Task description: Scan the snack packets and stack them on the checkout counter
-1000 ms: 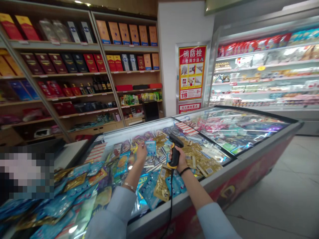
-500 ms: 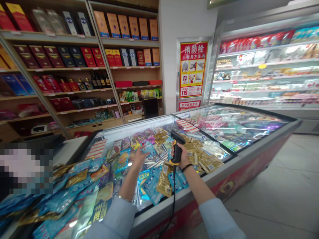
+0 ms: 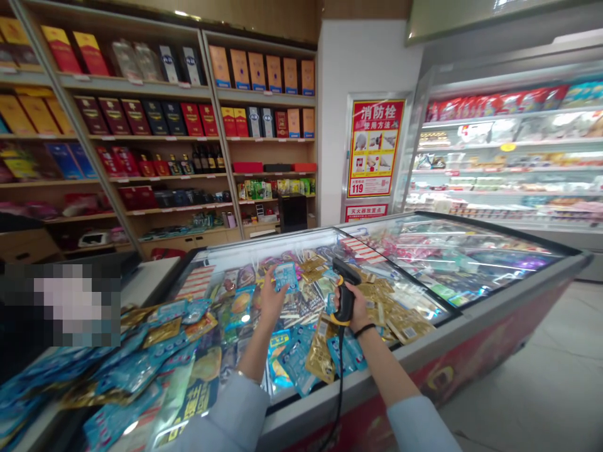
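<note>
In my left hand (image 3: 272, 296) is a small blue packet (image 3: 285, 277), gripped by its left side above the freezer's glass top. My right hand (image 3: 357, 306) wraps round the handle of a black and yellow barcode scanner (image 3: 347, 295), whose head points toward the left and the packet. Its black cable (image 3: 340, 383) hangs down over the freezer's front edge. Beneath and around my hands lie gold packets (image 3: 321, 355) and more blue packets (image 3: 298, 364) on the glass. A heap of blue and gold packets (image 3: 136, 358) is piled at the left.
The chest freezer (image 3: 414, 370) runs from the front left to the far right. Behind it stand shelves (image 3: 174, 138) of boxes and bottles, and a red poster (image 3: 377, 147) on the wall. A lit refrigerated display (image 3: 509, 163) is at the right, with tiled floor (image 3: 551, 351) in front.
The view has shifted, so the scene sits lower and further right. The blue packet in my left hand is raised and faces me more squarely. The scanner stays in my right hand.
</note>
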`<state>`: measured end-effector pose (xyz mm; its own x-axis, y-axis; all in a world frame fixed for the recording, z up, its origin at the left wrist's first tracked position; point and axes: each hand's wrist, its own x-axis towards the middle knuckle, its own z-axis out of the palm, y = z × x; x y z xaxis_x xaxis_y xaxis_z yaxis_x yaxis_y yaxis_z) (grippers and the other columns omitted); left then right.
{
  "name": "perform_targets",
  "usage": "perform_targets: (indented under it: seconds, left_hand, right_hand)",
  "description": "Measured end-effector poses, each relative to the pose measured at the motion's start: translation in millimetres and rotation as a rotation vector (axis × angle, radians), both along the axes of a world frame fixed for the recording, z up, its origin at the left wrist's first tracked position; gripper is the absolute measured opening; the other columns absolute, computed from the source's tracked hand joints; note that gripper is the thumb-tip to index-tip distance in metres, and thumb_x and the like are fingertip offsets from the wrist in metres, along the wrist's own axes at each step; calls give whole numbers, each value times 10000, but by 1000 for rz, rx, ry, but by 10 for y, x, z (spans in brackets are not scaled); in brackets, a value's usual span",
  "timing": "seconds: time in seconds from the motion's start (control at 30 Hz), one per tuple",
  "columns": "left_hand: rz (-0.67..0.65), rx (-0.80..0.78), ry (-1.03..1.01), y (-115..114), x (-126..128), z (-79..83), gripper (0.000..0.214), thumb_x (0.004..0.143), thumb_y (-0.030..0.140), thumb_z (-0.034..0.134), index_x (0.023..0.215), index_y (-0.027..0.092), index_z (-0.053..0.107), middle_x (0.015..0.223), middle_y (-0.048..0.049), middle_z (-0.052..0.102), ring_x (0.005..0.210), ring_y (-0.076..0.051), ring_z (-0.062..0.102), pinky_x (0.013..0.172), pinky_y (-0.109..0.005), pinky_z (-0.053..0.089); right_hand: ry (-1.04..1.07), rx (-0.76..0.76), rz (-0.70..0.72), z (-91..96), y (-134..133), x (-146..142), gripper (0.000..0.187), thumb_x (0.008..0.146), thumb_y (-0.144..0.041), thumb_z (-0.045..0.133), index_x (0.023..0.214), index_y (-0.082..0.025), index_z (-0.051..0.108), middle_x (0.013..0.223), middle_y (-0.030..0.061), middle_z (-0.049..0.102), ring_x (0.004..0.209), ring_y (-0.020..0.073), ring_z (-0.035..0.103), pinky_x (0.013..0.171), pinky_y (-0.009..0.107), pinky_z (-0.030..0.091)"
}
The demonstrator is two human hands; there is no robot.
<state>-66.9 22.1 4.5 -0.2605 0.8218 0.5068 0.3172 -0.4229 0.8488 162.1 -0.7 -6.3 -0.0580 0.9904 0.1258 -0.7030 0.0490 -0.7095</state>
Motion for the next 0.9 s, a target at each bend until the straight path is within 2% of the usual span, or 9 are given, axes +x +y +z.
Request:
perform_targets:
  seconds: [0.17,0.33,0.63,0.8,0.9]
  left_hand:
    - [-15,36,-17,21,-8,34,628,723,199,643,1322,229,455,1397,-96,492,1297,-258,464,1085,-417,378]
    - [-3,53,26,20,-5,32,621,731,188,625,1328,227,459,1393,-98,496,1290,-260,469,1075,-420,390]
    - [142,-30,165,-44,-38,101,659,740,143,583,1376,247,445,1334,-81,571,1140,-264,580,1014,-423,439]
    - [224,29,197,-16,-160,107,650,758,121,522,1391,235,428,1394,-81,526,1285,-265,486,1085,-416,384]
    - [289,61,196,-6,-286,128,636,772,124,503,1395,229,426,1381,-90,531,1293,-273,473,1108,-438,360]
  right_hand:
    - [-1,34,23,-14,-18,11,290,701,-428,659,847,-194,571,543,-52,556,352,97,484,321,199,398]
    - [-57,79,19,95,-58,-8,286,711,-433,654,845,-192,578,537,-46,564,346,104,492,319,210,399]
    - [-349,121,124,283,-21,-258,312,675,-435,703,751,-181,538,505,-25,600,318,133,532,301,221,402]
    - [-413,137,204,312,52,-443,325,670,-436,710,755,-185,520,501,-27,611,326,131,540,312,212,413]
    - [-415,146,239,303,96,-469,317,675,-426,712,765,-180,535,495,-19,610,327,139,546,310,215,414]
